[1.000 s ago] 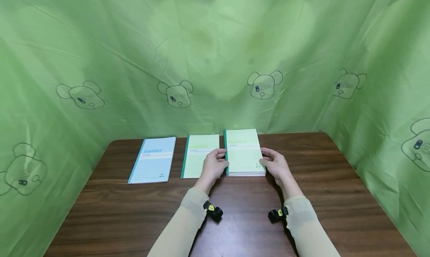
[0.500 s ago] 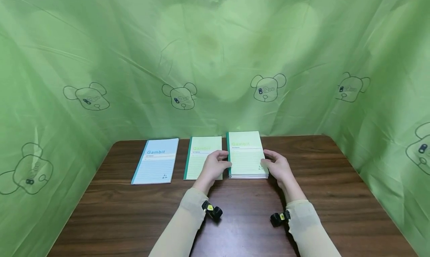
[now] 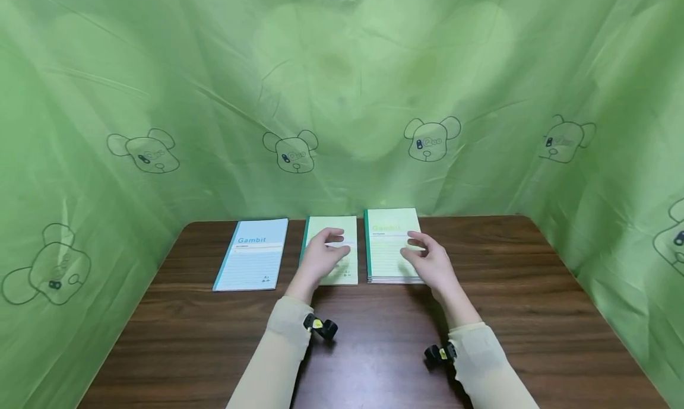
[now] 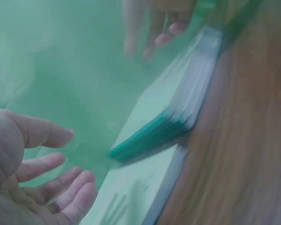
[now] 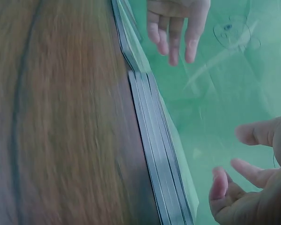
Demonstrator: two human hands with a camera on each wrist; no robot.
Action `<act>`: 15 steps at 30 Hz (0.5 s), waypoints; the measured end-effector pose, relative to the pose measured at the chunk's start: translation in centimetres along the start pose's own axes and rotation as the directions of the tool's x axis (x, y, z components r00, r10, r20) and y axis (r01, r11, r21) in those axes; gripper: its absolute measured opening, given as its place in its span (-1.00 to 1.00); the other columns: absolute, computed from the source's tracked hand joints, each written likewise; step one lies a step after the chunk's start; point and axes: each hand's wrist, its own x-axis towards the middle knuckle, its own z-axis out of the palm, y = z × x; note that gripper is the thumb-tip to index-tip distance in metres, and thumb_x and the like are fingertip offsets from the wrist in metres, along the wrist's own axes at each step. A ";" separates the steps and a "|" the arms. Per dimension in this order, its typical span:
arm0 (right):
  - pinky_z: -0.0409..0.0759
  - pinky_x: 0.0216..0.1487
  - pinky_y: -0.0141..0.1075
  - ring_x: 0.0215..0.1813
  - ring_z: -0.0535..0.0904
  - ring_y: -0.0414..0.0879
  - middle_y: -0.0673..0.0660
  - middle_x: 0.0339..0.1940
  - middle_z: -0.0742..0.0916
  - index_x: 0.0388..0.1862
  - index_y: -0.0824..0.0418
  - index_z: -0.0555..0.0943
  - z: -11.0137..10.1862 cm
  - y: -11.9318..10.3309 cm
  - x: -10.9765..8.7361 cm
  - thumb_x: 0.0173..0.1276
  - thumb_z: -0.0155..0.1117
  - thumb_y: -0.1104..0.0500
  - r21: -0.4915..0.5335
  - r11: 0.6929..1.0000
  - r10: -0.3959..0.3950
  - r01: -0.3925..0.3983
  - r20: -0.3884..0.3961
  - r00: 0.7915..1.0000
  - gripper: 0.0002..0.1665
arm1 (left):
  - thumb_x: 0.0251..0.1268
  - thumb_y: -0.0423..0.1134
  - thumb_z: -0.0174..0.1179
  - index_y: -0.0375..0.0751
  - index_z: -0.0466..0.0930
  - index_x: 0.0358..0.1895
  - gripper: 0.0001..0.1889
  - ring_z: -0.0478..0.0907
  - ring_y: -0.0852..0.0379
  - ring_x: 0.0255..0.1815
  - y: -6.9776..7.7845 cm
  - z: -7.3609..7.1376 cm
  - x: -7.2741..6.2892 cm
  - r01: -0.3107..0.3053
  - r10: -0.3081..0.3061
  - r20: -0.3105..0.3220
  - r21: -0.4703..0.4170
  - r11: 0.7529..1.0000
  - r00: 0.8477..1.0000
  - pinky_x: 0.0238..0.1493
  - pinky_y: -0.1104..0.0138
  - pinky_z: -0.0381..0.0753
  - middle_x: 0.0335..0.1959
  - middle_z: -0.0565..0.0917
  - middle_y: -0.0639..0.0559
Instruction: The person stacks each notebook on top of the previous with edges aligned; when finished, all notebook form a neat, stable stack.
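Observation:
A stack of green notebooks [image 3: 392, 254] with dark green spines lies at the right of the row; its layered edges show in the left wrist view. Beside it is a lower green notebook [image 3: 347, 234], partly covered by my left hand [image 3: 320, 257]. That hand hovers over it with fingers loosely bent, holding nothing, and casts a shadow on the cover. My right hand [image 3: 431, 263] is raised over the right edge of the stack, thumb and fingers apart around air. In the right wrist view the stack's page edges [image 5: 161, 154] run beside the right hand's fingers.
A blue notebook [image 3: 251, 254] lies at the left of the row on the dark wooden table [image 3: 171, 338]. Behind the table's far edge hangs a green curtain [image 3: 342, 70] with bear-head prints, which also closes in both sides. Each wrist wears a small black camera [image 3: 323, 327].
Both hands have let go of the sides of the notebook stack. The left hand has moved left over the neighbouring green notebook, and the right has lifted slightly. The stack stays in place.

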 end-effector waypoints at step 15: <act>0.62 -0.03 -0.22 0.12 0.67 0.13 0.29 0.47 0.66 0.56 0.19 0.56 5.3 -1.2 0.0 0.56 0.40 0.19 0.034 0.998 -0.054 0.052 0.060 0.997 -0.38 | 0.55 -0.24 0.38 -0.16 0.50 0.54 -0.44 0.63 -0.21 0.33 -2.0 -6.0 0.5 0.048 -0.046 -0.092 0.012 0.999 0.995 0.27 -0.11 0.65 0.39 0.65 -0.20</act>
